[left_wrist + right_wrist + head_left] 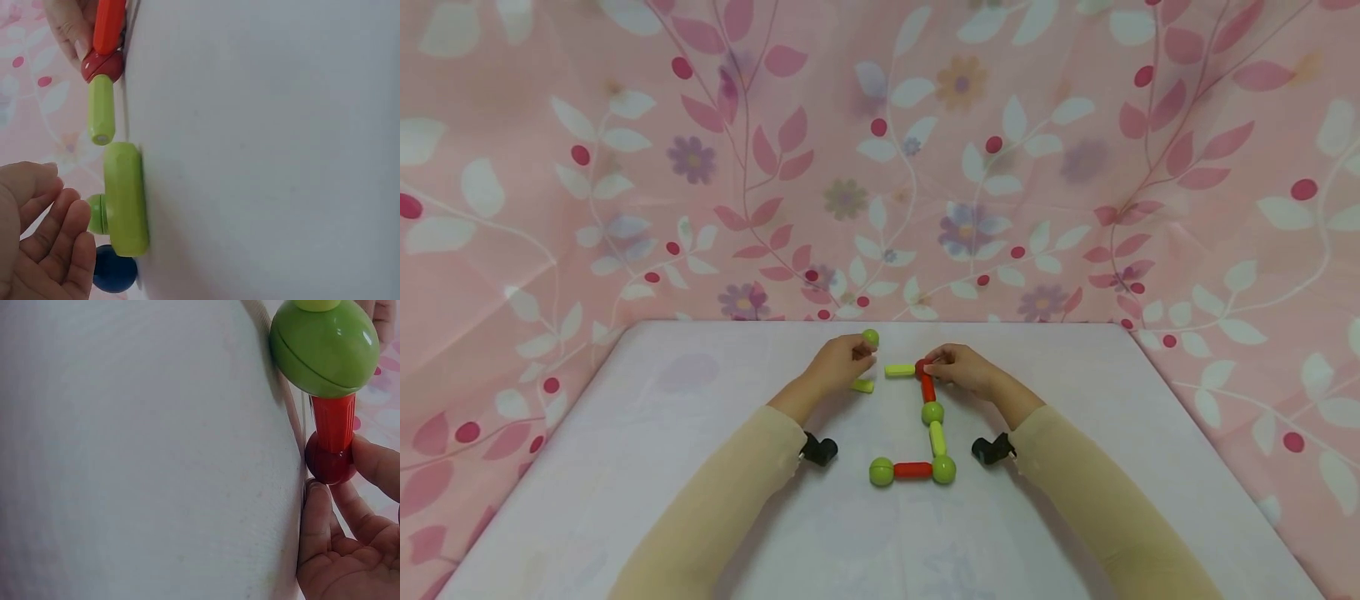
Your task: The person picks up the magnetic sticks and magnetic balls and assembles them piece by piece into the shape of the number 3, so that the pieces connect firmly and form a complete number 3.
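Observation:
My right hand [964, 369] pinches a red ball [328, 465] between thumb and fingers. A yellow-green rod [899, 371] sticks out of this ball to the left, and a red rod [928, 388] runs from it toward me. My left hand [842, 362], fingers loosely bent, hovers around a loose yellow-green rod [125, 200] lying on the table. Just past its fingertips is a green ball [870, 337]; whether they touch it, I cannot tell. Behind that rod sits a dark blue ball [115, 270], hidden by the left hand in the head view.
The joined chain continues toward me through a green ball [932, 413], a yellow-green rod [937, 439] and a corner green ball [943, 469]. From there a red rod [913, 470] leads left to another green ball [882, 472]. A flowered pink cloth [880, 167] hangs behind the white table [625, 467].

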The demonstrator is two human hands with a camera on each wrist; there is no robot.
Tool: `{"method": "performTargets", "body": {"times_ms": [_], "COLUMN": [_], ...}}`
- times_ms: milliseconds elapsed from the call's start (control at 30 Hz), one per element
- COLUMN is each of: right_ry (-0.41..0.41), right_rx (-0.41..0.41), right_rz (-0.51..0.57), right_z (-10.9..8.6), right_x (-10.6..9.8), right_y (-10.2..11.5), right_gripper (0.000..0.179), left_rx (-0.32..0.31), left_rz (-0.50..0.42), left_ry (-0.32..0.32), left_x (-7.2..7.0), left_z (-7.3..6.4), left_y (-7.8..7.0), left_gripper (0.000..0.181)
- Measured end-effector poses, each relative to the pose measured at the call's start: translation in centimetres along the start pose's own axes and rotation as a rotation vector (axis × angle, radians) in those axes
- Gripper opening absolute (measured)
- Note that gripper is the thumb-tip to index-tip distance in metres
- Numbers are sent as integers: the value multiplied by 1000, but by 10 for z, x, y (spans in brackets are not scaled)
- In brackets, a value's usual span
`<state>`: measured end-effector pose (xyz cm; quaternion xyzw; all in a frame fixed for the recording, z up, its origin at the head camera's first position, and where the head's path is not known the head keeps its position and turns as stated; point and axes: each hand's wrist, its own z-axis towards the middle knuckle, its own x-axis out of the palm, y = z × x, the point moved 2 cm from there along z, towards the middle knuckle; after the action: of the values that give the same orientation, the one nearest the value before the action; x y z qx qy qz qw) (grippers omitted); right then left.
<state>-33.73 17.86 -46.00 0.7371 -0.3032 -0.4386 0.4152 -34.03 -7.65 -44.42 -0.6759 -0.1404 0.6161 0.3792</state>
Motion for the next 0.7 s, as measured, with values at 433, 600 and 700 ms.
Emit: {"method": "performTargets", "body": {"times_ms": [433,600,700], "right_ry": [-9,-14,-11], "right_rx": [23,21,19], "right_rz": [-4,-16,-25], "right_z": [-4,-2,-1], "right_x": [0,1,0], "right_y": [2,1,1], "right_gripper": [31,31,32], "left_rx": [-22,-44,-72], "left_rz": [39,62,87], "left_ry": [-165,-177,-166], "left_x": [-4,-1,1], "left_z": [23,28,30], "left_y": [-1,-3,-2], "left_gripper": [31,34,35]}}
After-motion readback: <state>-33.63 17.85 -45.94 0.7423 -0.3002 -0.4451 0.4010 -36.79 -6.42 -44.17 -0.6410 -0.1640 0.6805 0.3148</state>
